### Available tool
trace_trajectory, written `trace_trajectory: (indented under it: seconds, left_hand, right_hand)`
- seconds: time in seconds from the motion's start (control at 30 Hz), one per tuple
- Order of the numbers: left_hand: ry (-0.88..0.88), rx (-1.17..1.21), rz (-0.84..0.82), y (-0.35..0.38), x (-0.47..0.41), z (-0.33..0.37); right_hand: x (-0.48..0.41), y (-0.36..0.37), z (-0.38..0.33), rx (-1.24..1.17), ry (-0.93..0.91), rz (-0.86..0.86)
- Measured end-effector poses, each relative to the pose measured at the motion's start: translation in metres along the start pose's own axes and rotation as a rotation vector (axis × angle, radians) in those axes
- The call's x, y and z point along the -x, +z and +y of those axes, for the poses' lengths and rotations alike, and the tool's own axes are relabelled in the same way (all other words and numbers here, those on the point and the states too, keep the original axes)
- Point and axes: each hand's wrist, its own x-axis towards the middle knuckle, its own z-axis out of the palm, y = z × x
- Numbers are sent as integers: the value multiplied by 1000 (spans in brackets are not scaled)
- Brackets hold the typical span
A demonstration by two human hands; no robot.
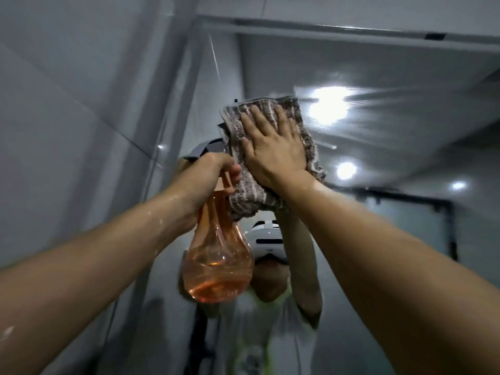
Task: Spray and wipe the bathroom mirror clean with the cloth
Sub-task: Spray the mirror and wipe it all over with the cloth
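My right hand (273, 150) lies flat with straight, spread fingers on a grey-brown fluffy cloth (305, 136), pressing it against the upper part of the bathroom mirror (378, 77). Just left of the cloth, my left hand (213, 171) grips the neck of a clear orange spray bottle (216, 266), which hangs bulb down and holds a little liquid. The grey spray head (200, 150) sticks out above my fingers. Both forearms are raised, the left one wet with drops. The mirror glass shows wet streaks around the reflected ceiling lights.
The mirror's left frame edge (189, 104) runs up to a top edge (351, 25). A grey tiled wall (67, 104) stands to the left. The reflection shows a person wearing a white headset (267, 242) and a dark-framed glass panel (449, 228) at the right.
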Motion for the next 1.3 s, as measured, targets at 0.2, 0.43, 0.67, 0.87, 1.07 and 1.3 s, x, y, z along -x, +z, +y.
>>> trace_trajectory:
  seconds: [0.2,0.43,0.67,0.87,1.07,1.3]
  left_hand:
    - [-46,13,3,-9,4,-12]
    - [-102,95,-38,53,18,-18]
    - [-111,75,-85,91,35,-13]
    - [-42,-19,-92,68,23,13]
    - [-22,-14,-59,50,13,2]
    - [-96,-5,-84,56,14,-8]
  right_hand:
    - [5,-3,12,48,-63,-4]
    - [72,-22,118,63,76,15]
    - [100,-28,142,37,167,-12]
    - [44,-33,111,-12,175,-14]
    - [89,-7,86,46,24,41]
    - [62,-14,110,140,25,7]
